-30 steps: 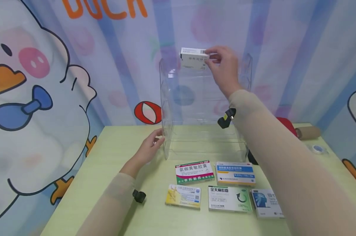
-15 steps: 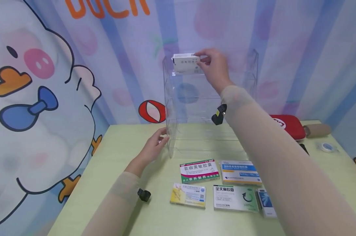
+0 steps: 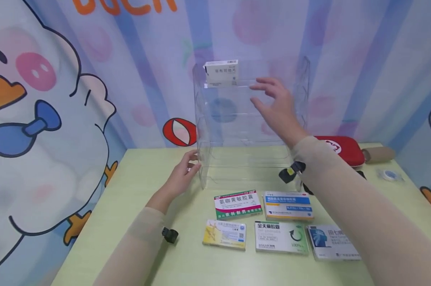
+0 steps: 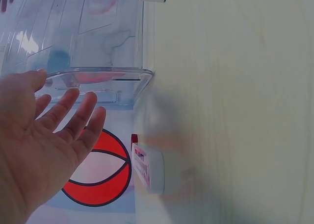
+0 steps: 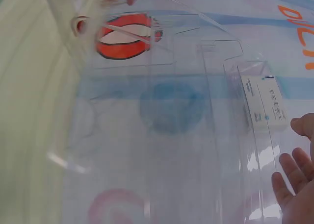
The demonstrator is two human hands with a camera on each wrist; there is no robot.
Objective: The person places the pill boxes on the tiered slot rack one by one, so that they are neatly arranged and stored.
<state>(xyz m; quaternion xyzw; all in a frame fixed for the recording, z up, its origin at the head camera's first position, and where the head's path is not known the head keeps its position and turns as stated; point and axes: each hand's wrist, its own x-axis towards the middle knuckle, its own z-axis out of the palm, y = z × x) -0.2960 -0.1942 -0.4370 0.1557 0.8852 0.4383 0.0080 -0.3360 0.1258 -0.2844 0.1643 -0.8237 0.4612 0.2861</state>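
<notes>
A clear acrylic tiered rack (image 3: 249, 174) stands upright on the table. At the left end of its top tier stands a white medicine box (image 3: 222, 74), which also shows in the right wrist view. My right hand (image 3: 277, 105) is just right of that box, fingers spread, apart from it and holding nothing. My left hand (image 3: 182, 174) is at the rack's left side; the left wrist view has its thumb (image 4: 37, 79) at the side panel's edge and the other fingers loosely extended. Before the rack lie a green-and-magenta medicine box (image 3: 238, 204) and a blue-and-orange one (image 3: 288, 205).
Nearer lie a yellow-and-white box (image 3: 224, 234), a green-and-white box (image 3: 281, 237) and a blue-and-white box (image 3: 333, 242), partly behind the right sleeve. A red case (image 3: 347, 153), a tan roll (image 3: 379, 155) and a tape roll (image 3: 390, 175) sit at back right. A white container (image 4: 149, 167) stands beside the left hand.
My right hand has slid the white medicine box leftward along the top tier, let it go and drawn back to the right and down. My left hand has stayed at the rack's side.
</notes>
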